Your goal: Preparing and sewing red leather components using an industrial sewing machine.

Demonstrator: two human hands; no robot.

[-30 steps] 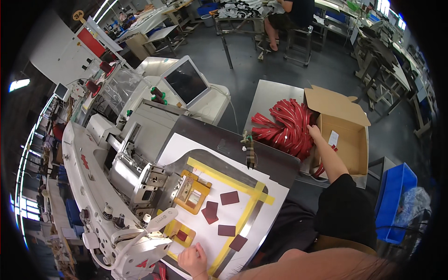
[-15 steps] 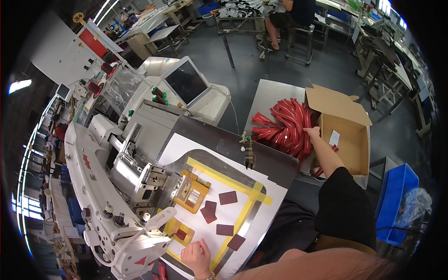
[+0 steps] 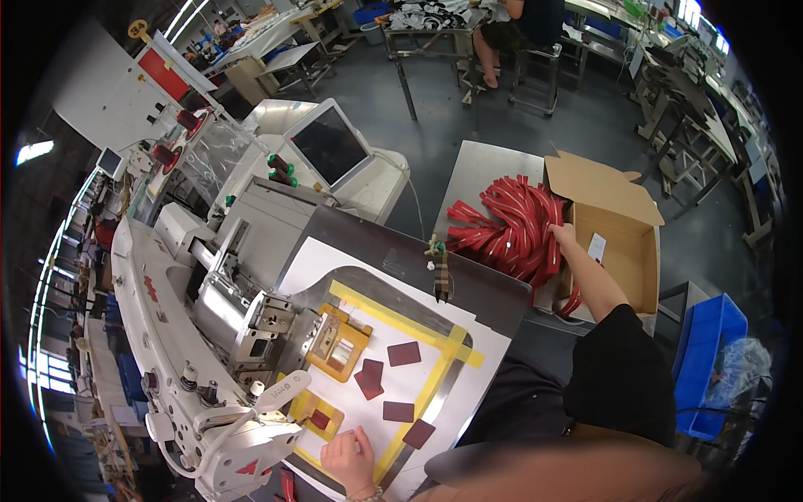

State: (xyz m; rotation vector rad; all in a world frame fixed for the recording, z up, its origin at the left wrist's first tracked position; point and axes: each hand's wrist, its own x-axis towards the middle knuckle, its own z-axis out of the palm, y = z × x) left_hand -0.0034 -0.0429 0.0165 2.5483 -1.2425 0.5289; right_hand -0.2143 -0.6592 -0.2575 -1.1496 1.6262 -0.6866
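Note:
At the far right of my reach, my right hand (image 3: 563, 238) is closed on the edge of a heaped bundle of red zippers (image 3: 506, 230), long strips with a pale line along them. The bundle lies on a pale metal table beside an opened cardboard box (image 3: 631, 276). My left hand (image 3: 349, 458) rests on the white work board, its fingers loosely bent and apart, with nothing seen in it. Just beyond it sits a yellow-edged clamp plate (image 3: 327, 425) with a small dark-red piece in it. Several dark-red rectangular patches (image 3: 404, 354) lie on the board (image 3: 437, 345).
A white sewing machine head (image 3: 176, 335) stands close to my left hand. Behind it are a screen (image 3: 329, 144) and thread cones (image 3: 282, 171). Thread snips (image 3: 442, 280) lie at the dark table's edge. A blue crate (image 3: 711, 360) stands right. Another person sits far back.
My right hand stays on the zipper bundle, which has shifted slightly. My left hand has barely moved. The whole view has drifted a little.

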